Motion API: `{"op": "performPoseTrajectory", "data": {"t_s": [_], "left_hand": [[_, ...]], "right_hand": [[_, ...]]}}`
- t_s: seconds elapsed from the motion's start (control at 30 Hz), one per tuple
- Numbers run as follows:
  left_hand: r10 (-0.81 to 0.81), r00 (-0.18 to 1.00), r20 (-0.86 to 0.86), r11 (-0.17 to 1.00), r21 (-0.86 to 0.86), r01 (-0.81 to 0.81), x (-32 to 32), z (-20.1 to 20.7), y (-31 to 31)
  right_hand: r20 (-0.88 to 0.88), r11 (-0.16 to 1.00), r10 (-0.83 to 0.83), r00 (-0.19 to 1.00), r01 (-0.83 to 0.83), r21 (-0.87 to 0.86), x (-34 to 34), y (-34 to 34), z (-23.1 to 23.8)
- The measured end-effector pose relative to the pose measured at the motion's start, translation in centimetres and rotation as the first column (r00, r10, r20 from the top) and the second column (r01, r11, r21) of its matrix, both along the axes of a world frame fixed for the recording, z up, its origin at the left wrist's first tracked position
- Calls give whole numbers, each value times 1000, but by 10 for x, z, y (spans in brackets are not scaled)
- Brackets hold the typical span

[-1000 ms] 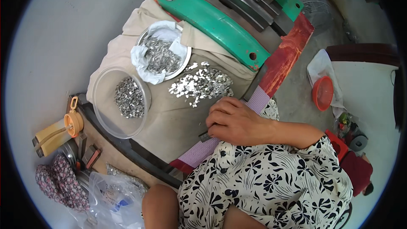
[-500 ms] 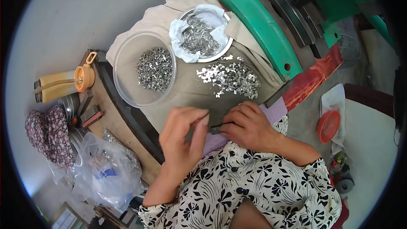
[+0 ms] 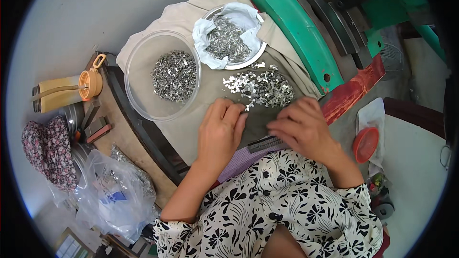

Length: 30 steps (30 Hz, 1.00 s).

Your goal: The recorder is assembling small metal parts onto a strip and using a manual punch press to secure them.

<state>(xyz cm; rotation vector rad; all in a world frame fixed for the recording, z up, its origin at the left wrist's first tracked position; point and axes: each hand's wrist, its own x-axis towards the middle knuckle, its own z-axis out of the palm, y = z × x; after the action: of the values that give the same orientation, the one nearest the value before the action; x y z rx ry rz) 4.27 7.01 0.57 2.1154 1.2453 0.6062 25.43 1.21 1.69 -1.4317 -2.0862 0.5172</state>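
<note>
My left hand (image 3: 220,131) is at the near left edge of a pile of small flat shiny metal pieces (image 3: 265,86) on the beige cloth. Its fingers are curled together, and whatever they pinch is too small to make out. A dark grooved metal block (image 3: 264,144) lies on a purple cloth (image 3: 234,165) near my body. Just right of the block and above it is my right hand (image 3: 303,126), its fingers bent and smeared by motion. Beyond the pile, a white-lined metal bowl (image 3: 260,52) holds thin metal pins (image 3: 227,40).
A clear round tub (image 3: 138,100) of small metal parts (image 3: 174,76) stands left of the pile. A green machine frame (image 3: 291,31) runs along the far right. Leftward are an orange-lidded bottle (image 3: 91,83) and a plastic bag (image 3: 112,200). A red bowl (image 3: 366,144) sits at right.
My left hand has moved forward to the pile's edge. My right hand has lifted rightward off the grooved block, uncovering it. The view has shifted slightly.
</note>
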Motion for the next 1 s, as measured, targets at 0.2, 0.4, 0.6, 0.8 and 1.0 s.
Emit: {"op": "performPoseTrajectory", "data": {"t_s": [0.2,0.4,0.6,0.8,1.0], "left_hand": [[-17,1000,-10,999,27,17,-4,1,1],[21,997,-69,1000,18,-20,-19,4,-10],[49,999,-2,989,-138,-49,-26,6,-6],[-22,1000,-8,985,-174,21,-30,4,-3],[-14,1000,-15,989,-147,11,-31,6,-3]], "right_hand": [[-12,995,-4,1000,5,99,-15,35,-6],[177,990,109,978,-123,69,-21,48,-4],[249,989,108,963,-129,71,-25,50,2],[112,997,33,993,-40,65,-26,41,3],[27,998,49,998,-50,46,-23,-9,5]]}}
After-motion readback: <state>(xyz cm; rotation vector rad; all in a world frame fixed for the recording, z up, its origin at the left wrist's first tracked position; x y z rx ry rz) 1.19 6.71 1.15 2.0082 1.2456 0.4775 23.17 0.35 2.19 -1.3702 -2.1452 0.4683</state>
